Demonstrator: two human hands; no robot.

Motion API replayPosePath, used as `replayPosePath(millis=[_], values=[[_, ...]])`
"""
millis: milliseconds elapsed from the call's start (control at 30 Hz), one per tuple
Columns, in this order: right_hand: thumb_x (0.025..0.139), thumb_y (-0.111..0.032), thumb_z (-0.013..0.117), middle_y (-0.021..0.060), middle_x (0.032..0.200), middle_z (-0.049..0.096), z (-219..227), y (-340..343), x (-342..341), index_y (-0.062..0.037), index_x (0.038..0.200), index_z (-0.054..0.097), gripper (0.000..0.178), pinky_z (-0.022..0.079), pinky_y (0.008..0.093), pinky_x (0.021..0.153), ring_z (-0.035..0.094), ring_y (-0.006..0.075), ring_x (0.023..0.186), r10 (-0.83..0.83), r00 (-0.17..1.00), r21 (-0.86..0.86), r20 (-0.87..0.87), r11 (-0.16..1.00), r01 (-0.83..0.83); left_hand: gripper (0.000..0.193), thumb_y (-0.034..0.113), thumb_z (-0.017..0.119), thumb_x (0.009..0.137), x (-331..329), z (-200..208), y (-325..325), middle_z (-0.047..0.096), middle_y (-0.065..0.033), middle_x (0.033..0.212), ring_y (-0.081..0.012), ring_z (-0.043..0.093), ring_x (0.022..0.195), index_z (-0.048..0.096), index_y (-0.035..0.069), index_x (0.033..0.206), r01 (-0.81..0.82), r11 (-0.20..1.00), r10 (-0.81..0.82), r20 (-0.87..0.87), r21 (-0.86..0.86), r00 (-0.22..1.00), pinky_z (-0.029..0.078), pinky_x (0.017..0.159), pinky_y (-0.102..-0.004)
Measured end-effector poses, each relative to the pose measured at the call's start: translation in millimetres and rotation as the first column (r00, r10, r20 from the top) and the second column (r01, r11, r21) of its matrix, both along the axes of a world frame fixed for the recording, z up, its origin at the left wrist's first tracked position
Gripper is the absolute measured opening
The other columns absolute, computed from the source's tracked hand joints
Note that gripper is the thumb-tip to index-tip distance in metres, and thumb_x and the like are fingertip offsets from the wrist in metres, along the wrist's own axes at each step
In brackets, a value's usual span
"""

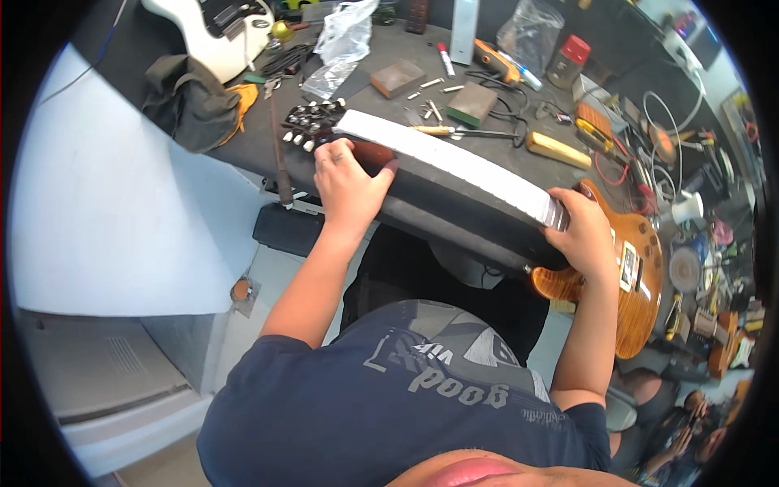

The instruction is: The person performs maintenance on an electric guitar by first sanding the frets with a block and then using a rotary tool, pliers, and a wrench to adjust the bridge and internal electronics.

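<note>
An electric guitar with a glossy amber body (pixel 641 284) lies across the bench edge, its headstock with tuning pegs (pixel 315 120) at the left. A long white strip (pixel 454 162) covers the top of its neck. My left hand (pixel 347 180) is closed round the reddish-brown neck (pixel 372 152) beside the headstock, fingers on the far side and thumb nearer me. At the other end of the strip, my right hand (pixel 586 235) grips the neck close to the body, fingertips by the strip's end. The undersides of both grips are hidden.
Beyond the neck, the dark bench holds sanding blocks (pixel 398 78), a yellow-handled tool (pixel 558 151), a marker (pixel 445 60) and a plastic bag (pixel 345 40). A white guitar body (pixel 207 32) lies far left. Tools and cables crowd the right; another person (pixel 682 430) sits lower right.
</note>
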State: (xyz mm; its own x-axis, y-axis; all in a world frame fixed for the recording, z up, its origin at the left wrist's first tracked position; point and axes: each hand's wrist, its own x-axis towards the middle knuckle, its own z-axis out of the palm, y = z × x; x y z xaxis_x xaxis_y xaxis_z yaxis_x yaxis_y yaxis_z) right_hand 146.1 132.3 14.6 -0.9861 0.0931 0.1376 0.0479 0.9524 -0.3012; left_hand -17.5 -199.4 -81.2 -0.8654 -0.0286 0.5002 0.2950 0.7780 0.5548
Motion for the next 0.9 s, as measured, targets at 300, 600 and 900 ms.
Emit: replayPosePath(millis=[300, 600, 900], values=[[0.072, -0.011, 0.085, 0.0169, 0.118, 0.075, 0, 2, -5, -0.0036, 0.125, 0.072, 0.055, 0.053, 0.0455, 0.102, 0.069, 0.0383, 0.114, 0.007, 1.0, -0.074, -0.005, 0.997, -0.007, 0.046, 0.027, 0.084, 0.087, 4, 9, -92, 0.058, -0.0181, 0.121, -0.0408, 0.056, 0.113, 0.06, 0.002, 0.118, -0.125, 0.988, 0.109, -0.169, -0.088, 0.98, 0.046, 0.101, -0.0536], [0.071, -0.011, 0.085, 0.0193, 0.115, 0.075, 4, 4, -5, -0.0001, 0.124, 0.071, 0.056, 0.054, 0.0458, 0.099, 0.069, 0.0401, 0.11, 0.026, 0.999, -0.019, -0.028, 0.999, -0.027, 0.028, 0.01, 0.075, 0.086, -51, -7, -160, 0.072, -0.0213, 0.104, -0.0406, 0.07, 0.098, 0.069, -0.002, 0.111, -0.09, 0.993, 0.095, 0.063, -0.077, 0.993, 0.057, 0.089, -0.048], [0.067, -0.009, 0.086, 0.0186, 0.108, 0.075, 11, -2, -4, 0.0002, 0.121, 0.072, 0.056, 0.054, 0.0447, 0.096, 0.07, 0.0391, 0.104, 0.098, 0.994, -0.004, -0.044, 0.995, -0.098, 0.023, 0.004, 0.073, 0.085, -121, -9, -228, 0.075, -0.0202, 0.105, -0.04, 0.072, 0.1, 0.072, -0.001, 0.107, 0.022, 0.993, -0.035, -0.108, -0.12, 0.994, 0.057, 0.089, -0.0461]])
